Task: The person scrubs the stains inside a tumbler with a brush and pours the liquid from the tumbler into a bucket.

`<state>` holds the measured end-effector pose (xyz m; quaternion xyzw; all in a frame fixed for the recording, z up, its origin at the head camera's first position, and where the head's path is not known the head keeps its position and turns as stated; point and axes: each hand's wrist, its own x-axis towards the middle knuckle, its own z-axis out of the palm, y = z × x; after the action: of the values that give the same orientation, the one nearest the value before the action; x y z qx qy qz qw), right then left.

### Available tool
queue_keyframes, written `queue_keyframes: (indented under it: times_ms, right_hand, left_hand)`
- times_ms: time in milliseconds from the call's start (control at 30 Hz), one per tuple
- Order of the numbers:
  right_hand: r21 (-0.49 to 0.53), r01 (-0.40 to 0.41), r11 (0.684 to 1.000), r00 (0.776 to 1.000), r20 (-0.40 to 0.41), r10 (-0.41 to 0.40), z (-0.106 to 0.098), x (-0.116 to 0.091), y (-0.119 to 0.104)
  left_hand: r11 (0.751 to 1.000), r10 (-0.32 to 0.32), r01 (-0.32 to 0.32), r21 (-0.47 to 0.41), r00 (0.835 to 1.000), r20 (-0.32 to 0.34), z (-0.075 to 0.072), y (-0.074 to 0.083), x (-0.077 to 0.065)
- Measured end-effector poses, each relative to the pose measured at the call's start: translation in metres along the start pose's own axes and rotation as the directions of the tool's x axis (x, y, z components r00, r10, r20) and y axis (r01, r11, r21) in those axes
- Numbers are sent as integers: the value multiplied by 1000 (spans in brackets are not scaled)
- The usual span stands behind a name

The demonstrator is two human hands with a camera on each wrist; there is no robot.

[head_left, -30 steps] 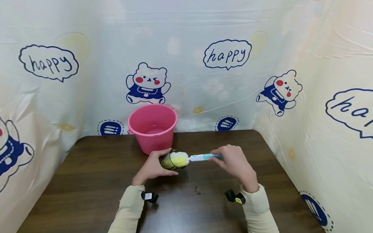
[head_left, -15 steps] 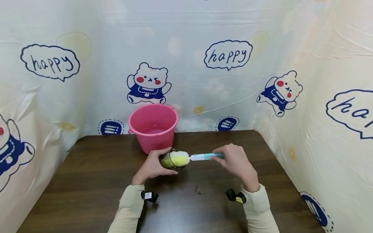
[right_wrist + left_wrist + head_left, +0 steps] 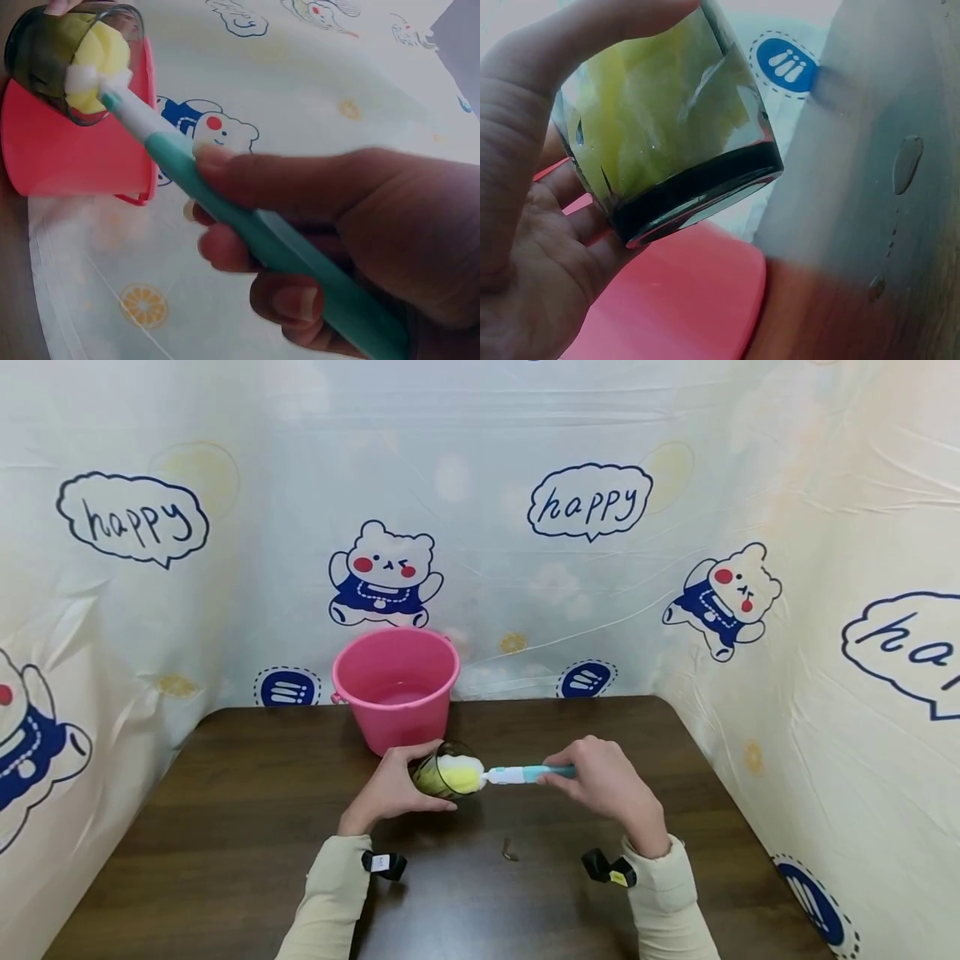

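Observation:
My left hand (image 3: 393,787) grips a dark, see-through glass cup (image 3: 667,127), tipped on its side with its mouth facing right. Inside it sits the yellow and white sponge head of a cup brush (image 3: 101,56), part of it showing at the rim. The fingers of my right hand (image 3: 603,779) are curled round the brush's teal and white handle (image 3: 202,184), which lies nearly level in the head view. In the left wrist view the sponge shows yellow through the cup wall. Both hands are above the table (image 3: 225,877).
Just behind the cup stands a pink bucket (image 3: 393,714). A small wet spot (image 3: 509,850) lies on the table between the forearms; drops (image 3: 907,165) also show in the left wrist view. A printed curtain (image 3: 480,568) closes off the back and sides.
The brush handle has tilted so its right end sits lower, and my right hand has dropped slightly. The sponge has turned a little in the cup. My left hand and the cup stay almost still.

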<state>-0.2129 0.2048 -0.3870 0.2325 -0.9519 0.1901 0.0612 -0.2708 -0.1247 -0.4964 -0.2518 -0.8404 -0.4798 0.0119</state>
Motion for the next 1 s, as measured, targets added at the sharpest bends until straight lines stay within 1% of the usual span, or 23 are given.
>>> queue_keyframes:
  times_ms: [67,200,267,400,467,567,667,767,900,933,1000]
  right_hand:
    - [16,11,1000,1000,-3,-11,-1,0,1]
    - [-3,-1,1000,997,-80,1,-1,1,2]
    - [-14,-8,1000,996,-93,6,-1,1,2]
    - [18,8,1000,1000,-21,-7,-1,1,0]
    - [38,15,999,1000,-4,-15,-1,0,-2]
    - [41,4,999,999,-40,-3,0,0,-1]
    - [31,-14,999,997,-78,17,3,2,1]
    - [47,-17,999,999,-45,19,4,3,1]
    - [110,15,994,1000,17,-17,1,0,-2]
    - [123,18,992,1000,15,-20,0,0,-2]
    - [132,18,991,1000,-14,-16,-2,-1,-2]
  left_hand:
    - [1000,0,0,0,1000,2,0,-1,0]
    - [999,21,-21,-24,1000,12,1,-1,1]
    - [999,25,-25,-31,1000,5,1,-1,2]
    - [1000,20,-20,-20,1000,-10,0,-1,1]
    - [1000,15,-15,-17,1000,-11,0,-2,0]
    - [1000,12,-12,-27,1000,2,0,-2,0]
    - [999,16,-16,-34,1000,-4,-1,-3,0]
    - [999,11,-11,-31,1000,-12,-2,-3,-1]
    - [1000,3,-3,-29,1000,-20,-3,-4,-1]
    - [1000,2,-2,-29,1000,-18,-3,-4,-1]
    - [999,3,-3,-35,1000,-15,-2,-3,-1]
